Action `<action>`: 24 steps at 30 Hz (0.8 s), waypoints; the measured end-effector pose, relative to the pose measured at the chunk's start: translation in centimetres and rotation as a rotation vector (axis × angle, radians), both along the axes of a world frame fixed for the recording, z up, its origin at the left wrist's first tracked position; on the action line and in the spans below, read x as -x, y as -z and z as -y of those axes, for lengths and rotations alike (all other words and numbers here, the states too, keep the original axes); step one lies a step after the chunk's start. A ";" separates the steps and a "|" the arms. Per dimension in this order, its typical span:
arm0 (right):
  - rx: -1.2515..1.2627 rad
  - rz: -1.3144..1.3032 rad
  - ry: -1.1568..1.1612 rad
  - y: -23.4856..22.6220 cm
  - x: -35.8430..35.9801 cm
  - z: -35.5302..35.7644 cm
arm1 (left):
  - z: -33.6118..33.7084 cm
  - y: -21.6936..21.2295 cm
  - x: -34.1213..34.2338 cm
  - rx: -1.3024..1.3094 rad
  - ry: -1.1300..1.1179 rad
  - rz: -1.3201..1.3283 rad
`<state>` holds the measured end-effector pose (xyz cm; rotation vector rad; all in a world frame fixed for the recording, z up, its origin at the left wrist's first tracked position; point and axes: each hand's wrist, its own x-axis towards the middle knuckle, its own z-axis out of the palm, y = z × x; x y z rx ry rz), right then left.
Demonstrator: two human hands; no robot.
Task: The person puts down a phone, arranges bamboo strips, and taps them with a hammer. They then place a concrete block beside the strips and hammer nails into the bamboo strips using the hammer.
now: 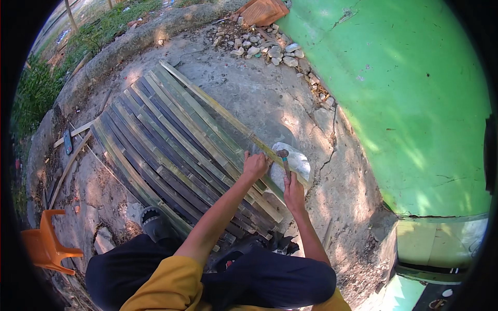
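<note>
A hammer [286, 165] is gripped in my right hand [294, 193]. Its head is up over a pale white block, perhaps stone [298, 158], and close to a long yellow-green bamboo strip [228, 117]. My left hand [255, 166] is closed at that strip, just left of the hammer head. Whatever its fingertips pinch is too small to make out. Many split bamboo slats [171, 140] lie side by side as a panel, stretching from my feet to the far left. The long strip runs along the panel's right edge, and its near end passes over the white block.
A green wall [394, 93] rises on the right, with loose stones [270, 49] along its foot. An orange plastic chair [46, 242] stands at the lower left. A phone-like dark blue object [68, 141] lies by the panel's far left corner. Cracks cross the concrete ground [244, 83].
</note>
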<state>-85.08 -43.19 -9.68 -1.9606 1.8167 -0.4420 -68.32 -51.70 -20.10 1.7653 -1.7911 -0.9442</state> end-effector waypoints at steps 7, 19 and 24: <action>-0.010 -0.098 -0.001 0.6 -0.4 0.2 | 0.0 -0.6 -0.1 0.006 0.115 0.036; -0.007 -0.090 0.003 0.1 -1.3 0.6 | -1.8 -0.5 0.7 0.156 0.064 0.107; -0.045 -0.148 0.010 0.0 -1.4 0.9 | -2.0 -0.2 0.5 0.134 0.062 0.145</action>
